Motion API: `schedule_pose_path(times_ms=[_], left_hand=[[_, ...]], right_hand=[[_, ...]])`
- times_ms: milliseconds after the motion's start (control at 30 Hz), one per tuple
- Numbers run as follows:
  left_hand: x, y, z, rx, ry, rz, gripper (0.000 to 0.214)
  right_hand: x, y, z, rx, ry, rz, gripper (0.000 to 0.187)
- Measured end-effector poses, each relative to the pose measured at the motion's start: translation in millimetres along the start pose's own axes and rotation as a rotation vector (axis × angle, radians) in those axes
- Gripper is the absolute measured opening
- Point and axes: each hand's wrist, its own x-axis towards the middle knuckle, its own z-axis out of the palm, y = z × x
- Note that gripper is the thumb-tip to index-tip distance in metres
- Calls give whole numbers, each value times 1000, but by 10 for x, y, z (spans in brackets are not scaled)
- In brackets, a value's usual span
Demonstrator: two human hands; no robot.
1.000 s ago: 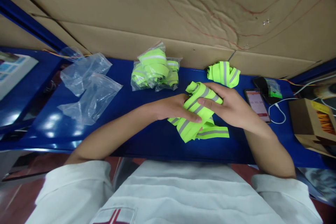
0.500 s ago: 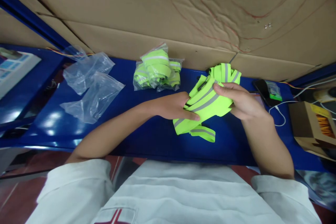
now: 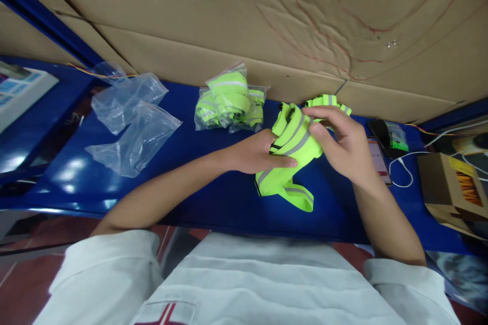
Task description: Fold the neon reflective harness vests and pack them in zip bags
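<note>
My left hand (image 3: 257, 155) is closed around a folded neon-yellow reflective strap (image 3: 303, 144) with grey stripes, thumb lying across its front. Layers of the strap stack above the thumb, and a loose loop droops below. At the strap's upper right is my right hand (image 3: 345, 144), thumb and fingers apart, fingertips close to or touching the top folds. Behind that hand, partly hidden, more neon-yellow strap (image 3: 324, 101) lies at the back of the table. Clear bags of rolled neon-yellow straps (image 3: 229, 99) are piled left of it.
Two clear plastic bags (image 3: 141, 137) lie on the blue table (image 3: 213, 203) to the left. At right are a lit phone (image 3: 377, 157), a dark phone (image 3: 377, 132), a white cable (image 3: 412, 175) and an open cardboard box (image 3: 438, 183). A cardboard wall (image 3: 171, 20) stands behind.
My right hand has loosened from the strap's right side, its fingers lifting and spreading. The strap's folds now stand more upright in my left hand. The lit phone has come into fuller view.
</note>
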Motion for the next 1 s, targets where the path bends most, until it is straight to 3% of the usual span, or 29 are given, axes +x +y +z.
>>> schedule_pose_path(times_ms=[67, 167, 300, 433, 600, 833, 1000], left_hand=[[1, -13, -9, 50, -5, 32, 35], [-17, -40, 5, 155, -84, 54, 33], [-33, -54, 21, 209, -107, 47, 33], [-12, -39, 32, 178, -48, 44, 33], [-1, -23, 45, 96, -97, 21, 29], [19, -91, -2, -121, -15, -278, 38], [18, -122, 24, -174, 78, -320, 34]], right_hand=[[-55, -73, -5, -109, -124, -54, 61], [-131, -129, 111, -120, -250, -7, 87], [-148, -128, 245, -51, -372, 74, 72], [-131, -97, 232, -38, -355, 122, 71], [-126, -10, 240, -33, -305, 11, 85], [-79, 33, 283, -82, -199, 40, 53], [-76, 64, 340, -52, -175, 57, 52]])
